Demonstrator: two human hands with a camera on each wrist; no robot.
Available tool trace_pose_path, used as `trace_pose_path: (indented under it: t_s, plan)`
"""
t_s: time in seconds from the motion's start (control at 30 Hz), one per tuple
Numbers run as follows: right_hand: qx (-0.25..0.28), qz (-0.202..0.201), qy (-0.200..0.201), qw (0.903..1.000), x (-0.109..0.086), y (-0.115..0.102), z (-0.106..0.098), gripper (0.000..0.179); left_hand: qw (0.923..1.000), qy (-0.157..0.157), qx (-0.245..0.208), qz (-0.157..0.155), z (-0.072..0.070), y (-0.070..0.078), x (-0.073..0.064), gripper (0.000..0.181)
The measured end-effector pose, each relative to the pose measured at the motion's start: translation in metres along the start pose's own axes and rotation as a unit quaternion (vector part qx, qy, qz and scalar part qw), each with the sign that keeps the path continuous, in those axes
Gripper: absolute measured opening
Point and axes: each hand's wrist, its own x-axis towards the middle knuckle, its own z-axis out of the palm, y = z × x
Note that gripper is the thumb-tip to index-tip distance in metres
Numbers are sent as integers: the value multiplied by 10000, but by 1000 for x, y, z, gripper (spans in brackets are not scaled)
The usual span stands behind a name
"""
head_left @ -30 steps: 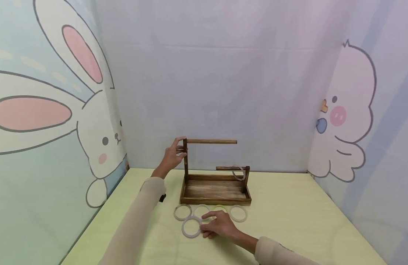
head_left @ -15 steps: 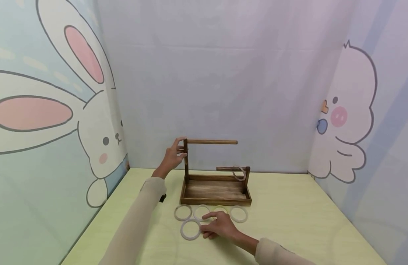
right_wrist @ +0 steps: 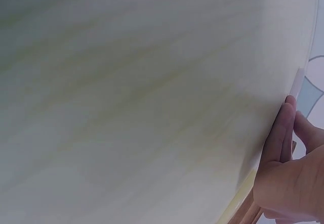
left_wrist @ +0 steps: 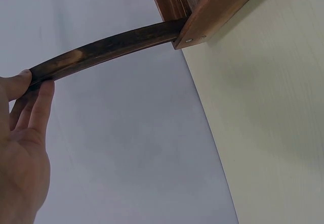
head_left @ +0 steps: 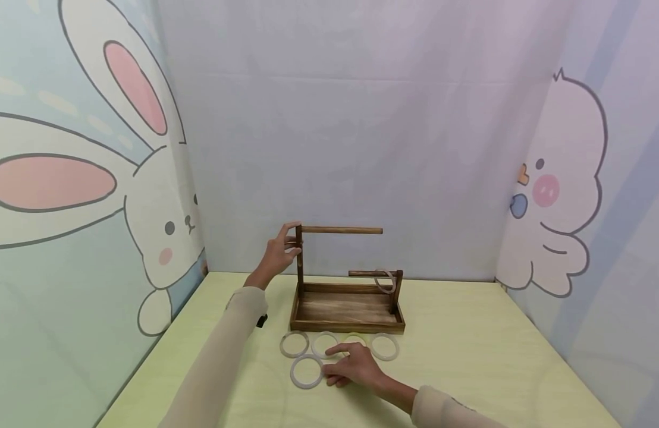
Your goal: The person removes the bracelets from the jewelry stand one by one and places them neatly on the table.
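My left hand (head_left: pixel 276 258) grips the upper part of the tall post (head_left: pixel 300 270) of a dark wooden rack (head_left: pixel 347 327). Thumb and fingers hold the same post in the left wrist view. Low over the table, my right hand (head_left: pixel 356 367) touches the right edge of a pale lavender bangle (head_left: pixel 306 386) with its fingertips, its fingers spread and relaxed. That bangle lies flat on the table. Behind it lie a grey-brown bangle (head_left: pixel 282 349), a white bangle (head_left: pixel 314 352), a yellowish bangle (head_left: pixel 355 334) partly hidden by my right hand, and another white bangle (head_left: pixel 385 358).
One bangle (head_left: pixel 387 292) hangs from the rack's lower bar (head_left: pixel 361 274), near its short post. The upper bar (head_left: pixel 342 230) stretches right from the tall post. Pale yellow table surface (head_left: pixel 447 345) spreads around the rack, and a grey curtain (head_left: pixel 436 178) stands behind.
The lavender bangle has slid slightly left and toward me, and its right edge stays by my right fingertips. My left hand keeps its grip on the post.
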Motion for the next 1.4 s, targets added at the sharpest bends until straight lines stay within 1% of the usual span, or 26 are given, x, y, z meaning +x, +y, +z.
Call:
trace_pose_path:
  t_s: [0.43,0.67,0.87,0.97,1.2,1.4]
  plan:
    - [102,-17,-1,9999,-1,0,-1,38,10000,46,17,32,1,-1,-1,76]
    - [-206,-315,-35,9993,-2,-4,-8,37,10000,22,12,58,2,-2,-1,76]
    - [-257,-355,40,9990,-2,-10,-14,36,10000,17,61,-32,1,-3,0,76]
    - [-264,-385,97,9989,-1,-11,-18,37,9999,6,73,-94,1,-2,0,76]
    - [-305,-373,192,9987,2,-13,-31,39,10000,27,60,-35,1,-1,0,76]
    - [-547,-693,348,9955,4,-13,-48,38,10000,29,32,-15,1,-1,0,76]
